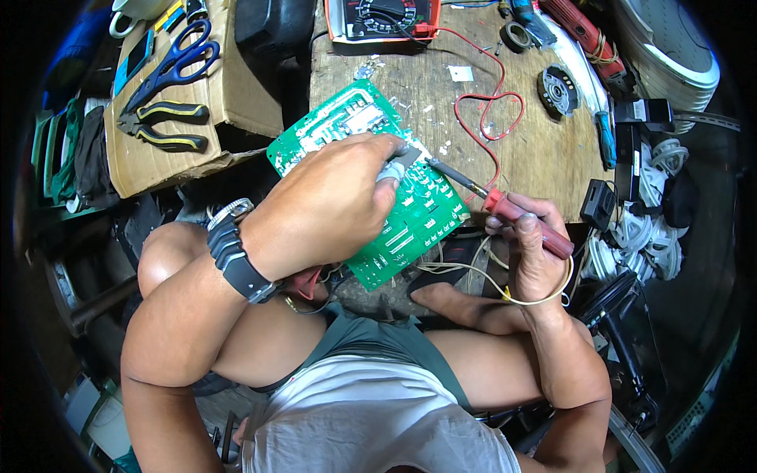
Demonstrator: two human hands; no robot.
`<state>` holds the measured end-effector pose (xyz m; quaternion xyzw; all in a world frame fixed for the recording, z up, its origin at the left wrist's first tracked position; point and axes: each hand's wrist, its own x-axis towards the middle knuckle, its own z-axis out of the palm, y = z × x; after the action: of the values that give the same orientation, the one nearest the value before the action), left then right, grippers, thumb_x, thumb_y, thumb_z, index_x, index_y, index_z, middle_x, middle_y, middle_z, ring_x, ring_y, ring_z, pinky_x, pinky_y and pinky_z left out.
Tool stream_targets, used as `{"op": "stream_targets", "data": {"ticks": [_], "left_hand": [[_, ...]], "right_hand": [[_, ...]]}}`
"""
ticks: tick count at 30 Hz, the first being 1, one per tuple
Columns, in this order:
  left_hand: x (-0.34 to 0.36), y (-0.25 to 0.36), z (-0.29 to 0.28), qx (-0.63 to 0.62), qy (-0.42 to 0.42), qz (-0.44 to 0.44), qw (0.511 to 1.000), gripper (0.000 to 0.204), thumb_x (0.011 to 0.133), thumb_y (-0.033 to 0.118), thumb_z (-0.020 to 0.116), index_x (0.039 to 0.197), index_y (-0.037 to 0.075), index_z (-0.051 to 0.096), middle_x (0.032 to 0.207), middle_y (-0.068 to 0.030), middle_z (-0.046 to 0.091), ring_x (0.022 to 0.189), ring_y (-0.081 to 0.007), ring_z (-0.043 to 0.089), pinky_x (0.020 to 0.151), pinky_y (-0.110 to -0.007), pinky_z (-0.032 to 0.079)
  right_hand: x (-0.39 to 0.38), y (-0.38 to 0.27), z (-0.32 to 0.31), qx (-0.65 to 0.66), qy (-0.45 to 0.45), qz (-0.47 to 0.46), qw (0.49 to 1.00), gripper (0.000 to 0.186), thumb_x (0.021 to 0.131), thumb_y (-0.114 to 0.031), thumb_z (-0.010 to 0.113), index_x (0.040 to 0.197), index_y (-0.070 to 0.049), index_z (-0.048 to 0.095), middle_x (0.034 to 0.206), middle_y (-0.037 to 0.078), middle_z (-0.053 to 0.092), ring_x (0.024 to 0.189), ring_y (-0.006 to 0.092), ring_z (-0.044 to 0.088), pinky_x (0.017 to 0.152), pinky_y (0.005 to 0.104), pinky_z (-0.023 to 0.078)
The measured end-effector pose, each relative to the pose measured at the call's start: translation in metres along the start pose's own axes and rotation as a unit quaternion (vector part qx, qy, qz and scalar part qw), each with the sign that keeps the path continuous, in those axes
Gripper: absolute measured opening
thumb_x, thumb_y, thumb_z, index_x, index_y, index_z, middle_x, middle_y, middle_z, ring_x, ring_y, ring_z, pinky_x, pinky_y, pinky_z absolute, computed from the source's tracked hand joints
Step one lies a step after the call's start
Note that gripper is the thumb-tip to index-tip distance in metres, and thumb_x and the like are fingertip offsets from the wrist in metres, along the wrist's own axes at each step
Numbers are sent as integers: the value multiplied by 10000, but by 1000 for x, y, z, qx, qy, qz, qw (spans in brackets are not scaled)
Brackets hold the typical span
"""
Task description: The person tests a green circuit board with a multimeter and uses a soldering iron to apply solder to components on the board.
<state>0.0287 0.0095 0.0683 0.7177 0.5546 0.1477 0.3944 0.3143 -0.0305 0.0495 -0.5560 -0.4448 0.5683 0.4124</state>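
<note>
A green circuit board (pixel 402 225) lies tilted across the front edge of the wooden bench, with many white-marked solder spots on it. My left hand (pixel 331 193) reaches over the board, fingers closed on a small grey piece (pixel 404 162) near its right edge. What that piece is, I cannot make out. In my right hand (pixel 538 236) is a soldering iron (pixel 520 218) with a red handle, held like a pen. Its grey tip points left, to the board's edge close to the grey piece. A pale cord loops from the handle around my right wrist.
The wooden bench (pixel 378 83) carries a multimeter (pixel 384 20) with a red lead (pixel 505 94), a tape roll (pixel 516 36) and a round dark part (pixel 557 91). Pliers (pixel 165 126) and scissors (pixel 169 67) rest on a cardboard box (pixel 248 94) at left. White coils (pixel 650 181) hang at right.
</note>
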Motion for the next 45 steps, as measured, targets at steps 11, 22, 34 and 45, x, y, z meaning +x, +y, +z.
{"op": "stream_targets", "data": {"ticks": [11,22,34,45], "left_hand": [[-3,-5,3,17,5,26,999,389,912,113,594,1269,-37,633,1212,-264,682,1147,-423,644,1018,-477,506],[-1,-5,4,15,-4,35,999,385,909,105,595,1264,-41,630,1173,-265,686,1125,-425,645,990,-487,510],[1,-5,4,14,-20,28,999,371,912,94,595,1258,-37,622,1148,-260,686,1100,-424,651,975,-491,516],[0,-3,3,8,-26,15,1000,381,917,94,607,1272,-44,610,1172,-262,681,1136,-420,647,990,-486,515]], "right_hand": [[-7,-1,9,-96,9,-73,993,614,961,-480,727,1226,58,595,1048,167,719,926,211,713,874,332,568],[-10,-1,16,-109,31,-86,990,648,953,-525,714,1206,60,594,1039,164,715,909,211,708,853,332,571],[-12,-1,15,-87,36,-63,994,653,942,-544,721,1194,48,606,1046,157,715,913,198,711,843,313,556],[-13,-1,19,-78,33,-76,994,663,948,-557,706,1207,42,588,1048,163,705,932,222,707,866,351,572]]}}
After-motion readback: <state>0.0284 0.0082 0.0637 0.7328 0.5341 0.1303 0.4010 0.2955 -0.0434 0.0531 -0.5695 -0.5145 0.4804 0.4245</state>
